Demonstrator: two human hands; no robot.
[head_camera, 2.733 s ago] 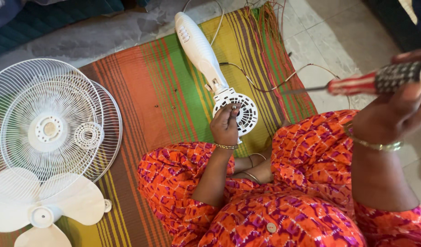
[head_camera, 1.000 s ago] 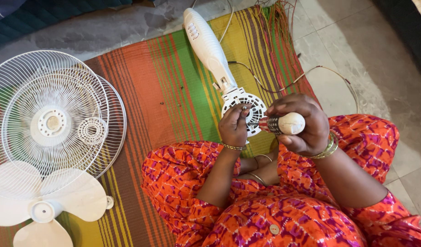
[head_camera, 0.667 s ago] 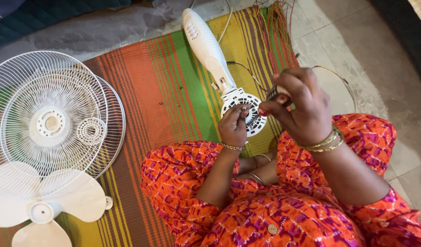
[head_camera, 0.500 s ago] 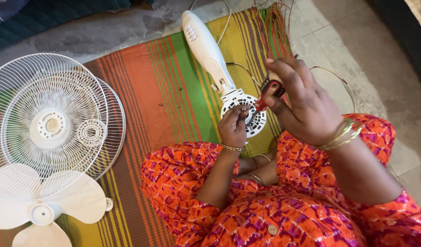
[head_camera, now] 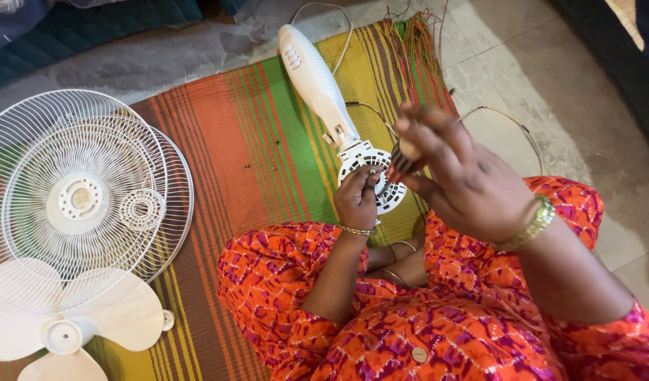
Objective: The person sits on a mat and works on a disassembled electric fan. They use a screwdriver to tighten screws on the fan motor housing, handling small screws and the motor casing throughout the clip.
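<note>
A white fan body lies on the striped mat, its round vented motor housing toward my lap. My left hand rests on that housing, fingers curled on its rim. My right hand hovers just right of it, closed around a screwdriver with a red and dark handle; the tip points down at the housing. My orange patterned clothing fills the lower frame.
White fan grilles lie stacked at the left, with a white fan blade below them. A thin cord loops over the tiled floor at the right. The striped mat covers the middle; dark fabric lies along the top edge.
My right hand came in from the right with the screwdriver, turned it over and brought the tip down to the motor housing. My left hand stayed on the housing.
</note>
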